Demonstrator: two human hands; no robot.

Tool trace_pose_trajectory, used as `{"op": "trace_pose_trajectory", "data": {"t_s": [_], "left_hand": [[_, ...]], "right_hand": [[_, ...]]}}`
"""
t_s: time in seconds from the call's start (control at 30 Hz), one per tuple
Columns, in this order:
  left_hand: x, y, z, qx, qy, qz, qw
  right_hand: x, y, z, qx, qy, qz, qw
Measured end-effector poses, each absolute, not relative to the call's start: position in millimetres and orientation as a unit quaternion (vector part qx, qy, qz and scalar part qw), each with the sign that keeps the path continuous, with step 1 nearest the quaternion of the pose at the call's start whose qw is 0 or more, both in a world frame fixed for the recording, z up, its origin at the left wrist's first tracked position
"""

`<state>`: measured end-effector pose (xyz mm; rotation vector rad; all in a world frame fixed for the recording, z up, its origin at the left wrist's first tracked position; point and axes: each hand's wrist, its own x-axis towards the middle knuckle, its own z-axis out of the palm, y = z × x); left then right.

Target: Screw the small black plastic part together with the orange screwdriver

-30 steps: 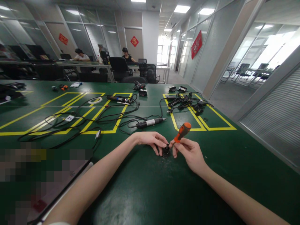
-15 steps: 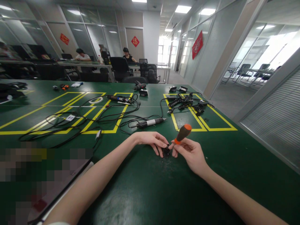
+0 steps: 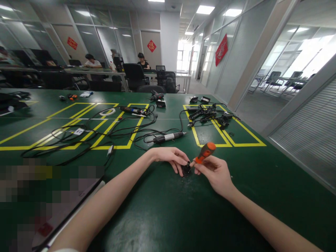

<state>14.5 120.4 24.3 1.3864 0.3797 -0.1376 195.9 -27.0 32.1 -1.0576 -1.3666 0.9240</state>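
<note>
Lying far left of the small black part [image 3: 186, 170], well beyond it on the green table [image 3: 157, 213]: an orange-and-black object [image 3: 72, 97], too small to identify. Then black cables [image 3: 83, 126] looped over yellow tape lines [image 3: 122, 147], white tag [image 3: 78, 131] among them, all left of the part and farther from me. White ring [image 3: 112, 111] next, also left and beyond. Dark powered tool [image 3: 130, 110] follows, same side of the part. Black-and-red drill [image 3: 157, 97] well past the part, slightly left. Silver-and-black electric driver [image 3: 168, 137] beyond the part and a bit left, tip pointing right.

My left hand [image 3: 170, 155] comes in on the part's left side: thumb and fingers closed down to the part's width, pinching it. Part itself sits on the table between my two hands, narrow stem up.

Orange-and-grey screwdriver [image 3: 205, 152] just right of the part, handle up and leaning away from it. My right hand [image 3: 217, 171] has it, fingers closed around the lower end. Shaft mostly hidden by fingers; can't tell if the tip touches the part. Tangle of black cables and plugs [image 3: 207, 113] right of the part, well beyond it.
</note>
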Motion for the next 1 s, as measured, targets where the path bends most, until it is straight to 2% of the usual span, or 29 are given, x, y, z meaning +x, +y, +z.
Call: {"op": "trace_pose_trajectory", "data": {"t_s": [0.17, 0.57, 0.87, 1.0], "left_hand": [[14.9, 120.1, 25.1, 0.637, 0.174, -0.065, 0.748], [15.1, 121.7, 22.7, 0.632, 0.172, -0.066, 0.753], [15.1, 119.3, 25.3, 0.635, 0.181, -0.066, 0.748], [15.1, 119.2, 25.9, 0.634, 0.184, -0.064, 0.748]], "right_hand": [[193.6, -30.1, 30.3, -0.419, -0.582, 0.407, 0.566], [194.4, -26.9, 33.6, -0.467, -0.588, 0.309, 0.584], [192.2, -26.9, 33.7, -0.431, -0.540, 0.416, 0.591], [192.7, -25.3, 32.9, -0.440, -0.541, 0.396, 0.597]]}}
